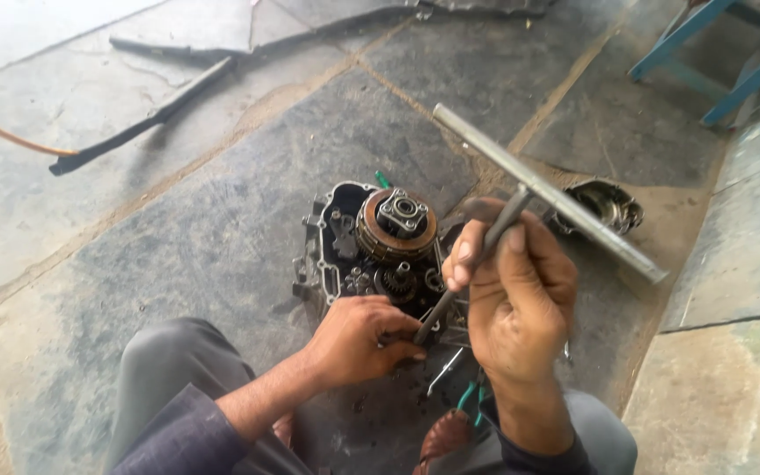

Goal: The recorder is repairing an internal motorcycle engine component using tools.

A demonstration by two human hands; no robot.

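Grey stone slabs, dusty and scuffed, fill the view, with a blue metal frame at two o'clock and a long black strip lying at ten o'clock. At the centre sits an opened engine, its side cover off so that a round clutch and small gears show. It looks heavy, rigid and greasy, best steadied by the outer case rim rather than the exposed gears. A second metal part lies apart at three o'clock. The person's knees frame the bottom edge.

The right hand, just right of centre, has its fingers curled tight around the shaft of a T-shaped wrench, whose bright crossbar slants from twelve toward four o'clock. The wrench looks stiff, hard steel, possibly slick with oil. The left hand, at six o'clock, pinches the wrench's lower tip where it meets the engine's near edge, fingers pressed together. A green-handled tool lies below, near the wrists.
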